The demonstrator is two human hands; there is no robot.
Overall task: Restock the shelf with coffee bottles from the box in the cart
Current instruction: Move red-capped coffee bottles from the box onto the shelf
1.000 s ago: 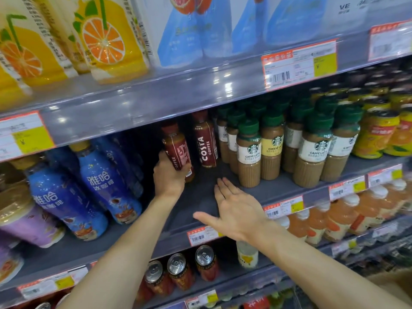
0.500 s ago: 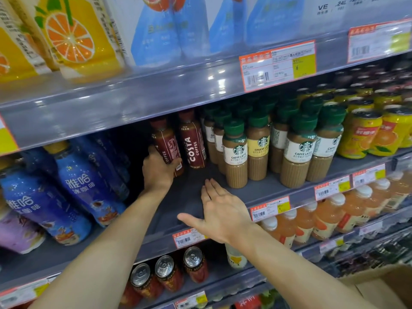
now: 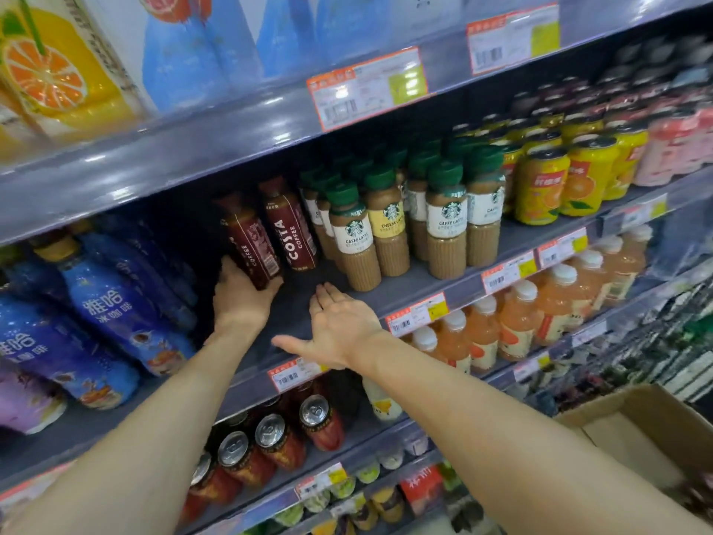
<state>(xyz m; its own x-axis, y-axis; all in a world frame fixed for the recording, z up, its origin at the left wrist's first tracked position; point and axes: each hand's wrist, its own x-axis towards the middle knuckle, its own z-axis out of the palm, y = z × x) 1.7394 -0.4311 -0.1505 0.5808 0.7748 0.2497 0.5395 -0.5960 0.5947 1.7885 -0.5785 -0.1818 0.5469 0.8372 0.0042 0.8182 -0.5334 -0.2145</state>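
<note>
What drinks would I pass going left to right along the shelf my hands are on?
Blue bottles → Costa coffee bottle held by the left hand → standing Costa bottle → green-capped Starbucks bottles → yellow orange-drink jars → pink cans.

Blue bottles (image 3: pixel 115 314) are lying tilted at the left of the middle level. Green-capped latte bottles (image 3: pixel 416 225) are standing in rows, with yellow orange-drink jars (image 3: pixel 559 179) sitting just beside them to the right. Orange-printed juice cartons (image 3: pixel 50 71) are standing above. Red cans (image 3: pixel 270 446) and pale orange juice bottles (image 3: pixel 540 310) are lining the level below.
</note>
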